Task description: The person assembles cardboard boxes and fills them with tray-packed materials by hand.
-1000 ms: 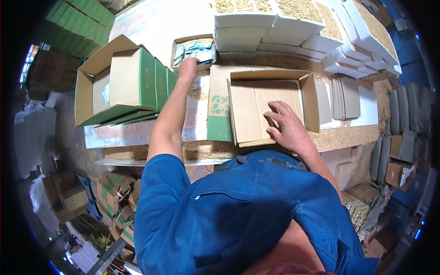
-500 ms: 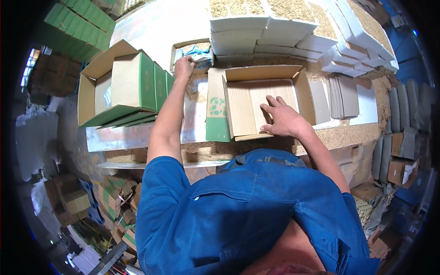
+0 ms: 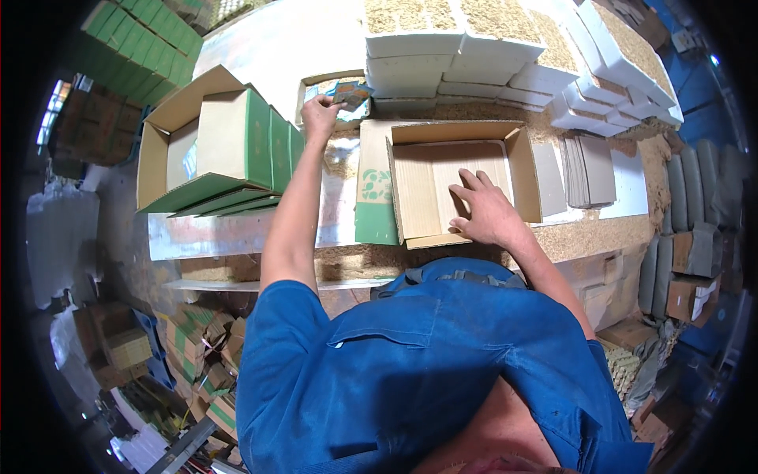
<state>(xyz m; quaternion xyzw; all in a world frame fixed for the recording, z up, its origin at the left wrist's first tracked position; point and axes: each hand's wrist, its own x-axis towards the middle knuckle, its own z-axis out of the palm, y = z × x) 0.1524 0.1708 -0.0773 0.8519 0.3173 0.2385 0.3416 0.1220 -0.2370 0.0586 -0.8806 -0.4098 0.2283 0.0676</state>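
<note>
Far left: stacked green cartons (image 3: 150,47). Nearer, left part of the white table (image 3: 209,243): open green-and-brown cardboard carton (image 3: 162,170), mouth facing left; small blue-and-white item (image 3: 190,164) inside, too small to identify. Green panels (image 3: 258,138) stand close together on its right side.

Next right, far side of table: left hand (image 3: 319,115) grasping a blue printed packet (image 3: 354,92), pinched between thumb and fingers, packet sticking out to the right. Hand and packet are over a small shallow cardboard box (image 3: 322,78), with more packet-like pieces in it, partly hidden by the hand.

Center-right, near side: larger open brown cardboard box (image 3: 525,175), a green-printed flap (image 3: 376,227) lying flat along its left. Right hand (image 3: 489,209) reaches in over the near right part of this box, fingers spread and slightly bent, grasping nothing; can't tell whether fingertips touch the bottom.

Beyond that box, far side: stacked white foam boxes (image 3: 412,62) topped with tan shavings (image 3: 505,22), running off to the right. Just right of the brown box: stack of grey cardboard sheets (image 3: 591,172). Far right, off the table: grey sacks (image 3: 696,186) side by side.
</note>
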